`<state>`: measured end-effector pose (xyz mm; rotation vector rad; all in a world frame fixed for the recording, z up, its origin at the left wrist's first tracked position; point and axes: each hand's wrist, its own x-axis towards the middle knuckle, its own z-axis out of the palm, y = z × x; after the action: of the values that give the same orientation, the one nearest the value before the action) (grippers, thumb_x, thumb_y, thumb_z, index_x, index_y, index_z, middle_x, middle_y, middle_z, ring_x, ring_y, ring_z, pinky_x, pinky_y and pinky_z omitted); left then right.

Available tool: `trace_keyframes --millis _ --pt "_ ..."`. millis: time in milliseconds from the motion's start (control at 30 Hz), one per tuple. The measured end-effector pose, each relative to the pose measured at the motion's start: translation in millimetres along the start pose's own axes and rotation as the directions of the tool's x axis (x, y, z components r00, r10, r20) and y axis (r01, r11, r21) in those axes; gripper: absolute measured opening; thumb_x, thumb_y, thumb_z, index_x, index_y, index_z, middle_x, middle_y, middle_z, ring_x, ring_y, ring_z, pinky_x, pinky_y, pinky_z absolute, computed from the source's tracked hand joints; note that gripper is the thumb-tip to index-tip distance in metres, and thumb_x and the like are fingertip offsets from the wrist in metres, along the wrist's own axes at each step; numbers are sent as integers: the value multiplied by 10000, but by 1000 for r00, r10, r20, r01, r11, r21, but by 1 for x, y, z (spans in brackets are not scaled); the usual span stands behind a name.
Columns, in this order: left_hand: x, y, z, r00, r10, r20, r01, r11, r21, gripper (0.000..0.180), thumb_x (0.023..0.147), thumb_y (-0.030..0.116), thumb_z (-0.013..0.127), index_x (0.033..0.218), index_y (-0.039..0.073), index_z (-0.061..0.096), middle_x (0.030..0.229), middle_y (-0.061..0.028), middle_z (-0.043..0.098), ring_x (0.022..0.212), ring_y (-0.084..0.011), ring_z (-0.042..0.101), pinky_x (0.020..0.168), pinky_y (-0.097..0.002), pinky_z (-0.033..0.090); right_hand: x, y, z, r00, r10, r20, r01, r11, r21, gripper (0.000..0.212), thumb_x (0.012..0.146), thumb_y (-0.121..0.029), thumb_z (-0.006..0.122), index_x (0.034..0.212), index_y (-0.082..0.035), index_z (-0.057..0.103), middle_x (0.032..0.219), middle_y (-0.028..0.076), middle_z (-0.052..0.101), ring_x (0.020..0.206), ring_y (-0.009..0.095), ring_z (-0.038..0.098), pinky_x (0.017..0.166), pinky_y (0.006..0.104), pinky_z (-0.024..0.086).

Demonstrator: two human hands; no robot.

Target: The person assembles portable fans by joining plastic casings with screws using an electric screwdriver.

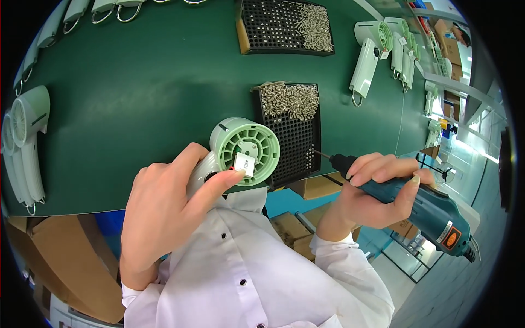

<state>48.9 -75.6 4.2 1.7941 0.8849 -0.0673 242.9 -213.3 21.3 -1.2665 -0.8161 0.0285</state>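
Observation:
My left hand (167, 205) is closed around the handle of a pale green handheld fan (224, 136), with its round, ribbed head facing up. The thumb presses on a small white block (244, 164) inside the head. In my right hand (377, 188) is a teal electric screwdriver (432, 213), gripped around its body. Its thin bit points left, at the right edge of a black perforated screw tray (287, 147). Loose silver screws (290, 101) are heaped at the tray's far end, and a few sit in holes near the bit tip.
A second black tray (268, 27) of screws lies at the far side of the green table (136, 104). More pale green fans stand at the left (27, 147) and far right (369, 57). Below the table edge are cardboard boxes (74, 262).

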Motion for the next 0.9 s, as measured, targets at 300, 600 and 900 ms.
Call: trace_keyframes --millis 300,600,900 --pt "-1 2 -1 1000 -6 -3 6 1000 13 403 875 365 686 816 -22 591 510 -126 533 417 -284 504 458 -344 373 -2 -1 -1 999 -17 42 16 1000 25 158 951 -188 420 1050 -69 450 647 115 501 341 190 428 330 341 427" --pt "0 4 -2 999 -16 30 16 1000 -1 413 877 367 684 827 -32 592 506 -128 533 421 -287 511 455 -343 381 -1 -3 -1 999 3 51 -4 1000 6 129 953 -174 417 1040 -80 436 656 111 493 345 189 426 328 340 436" --pt "-1 2 -1 1000 -3 -18 4 1000 5 419 881 382 676 821 -24 592 495 -133 511 422 -302 496 465 -350 379 -1 0 4 995 -2 97 3 1000 -10 168 952 -185 427 1079 -76 448 653 105 498 351 186 438 332 336 433"
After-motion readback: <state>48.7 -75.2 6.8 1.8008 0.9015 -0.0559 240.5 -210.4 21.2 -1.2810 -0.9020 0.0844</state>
